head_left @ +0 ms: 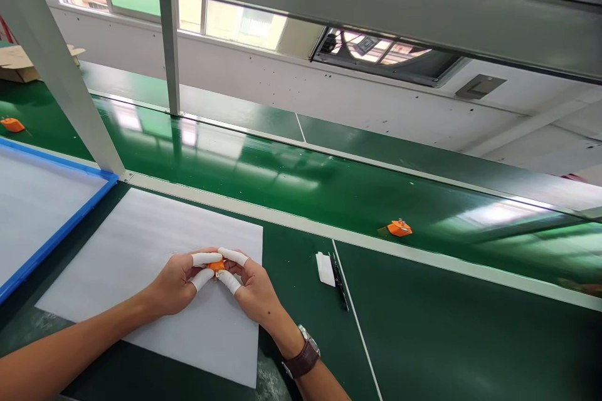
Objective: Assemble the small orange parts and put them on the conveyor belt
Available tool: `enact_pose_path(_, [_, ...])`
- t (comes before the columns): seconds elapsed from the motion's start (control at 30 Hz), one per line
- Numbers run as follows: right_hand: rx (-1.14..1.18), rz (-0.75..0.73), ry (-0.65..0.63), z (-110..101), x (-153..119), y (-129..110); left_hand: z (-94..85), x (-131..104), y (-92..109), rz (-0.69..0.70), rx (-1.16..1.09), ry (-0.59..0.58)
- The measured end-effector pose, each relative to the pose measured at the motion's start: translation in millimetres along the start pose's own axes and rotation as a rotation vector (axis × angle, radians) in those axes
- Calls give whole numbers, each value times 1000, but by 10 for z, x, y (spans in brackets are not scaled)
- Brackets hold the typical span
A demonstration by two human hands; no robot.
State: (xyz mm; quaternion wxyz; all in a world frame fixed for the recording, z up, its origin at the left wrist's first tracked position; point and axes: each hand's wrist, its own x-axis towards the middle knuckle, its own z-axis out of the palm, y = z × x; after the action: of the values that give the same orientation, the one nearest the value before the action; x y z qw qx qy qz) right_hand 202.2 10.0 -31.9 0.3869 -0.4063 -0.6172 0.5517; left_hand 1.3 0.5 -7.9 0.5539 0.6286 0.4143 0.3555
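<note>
Both my hands meet over a white sheet (155, 232), pinching one small orange plug adapter (217, 265) between them. My left hand (176, 282) grips its left side with thumb and forefinger. From the right, my right hand (251, 288) holds it the same way, and the fingertips nearly touch. White finger covers wrap the thumbs and forefingers. Small metal parts show at the adapter's lower edge; the fingers hide much of its body. On my right wrist is a watch (303, 354) with a brown strap.
Beyond the bench rail (301, 225) runs a glossy green belt (282, 169), carrying an orange adapter (399, 227) at right and an orange piece (12, 124) at far left. A blue-edged tray (101, 191) lies left. A black pen-like tool (339, 282) lies beside a white slip (325, 268). A slanted post (70, 69) stands left.
</note>
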Motion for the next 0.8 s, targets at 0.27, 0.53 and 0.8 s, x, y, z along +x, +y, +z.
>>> enact_pose_path(0.27, [67, -18, -66, -45, -6, -80, 30, 16, -35, 21, 40, 30])
enact_pose_path(0.53, [96, 78, -22, 5, 33, -129, -34, 20, -94, 2, 45, -9])
enact_pose_path(0.8, [102, 119, -1, 18, 54, -179, -34, 12, -53, 13, 21, -18])
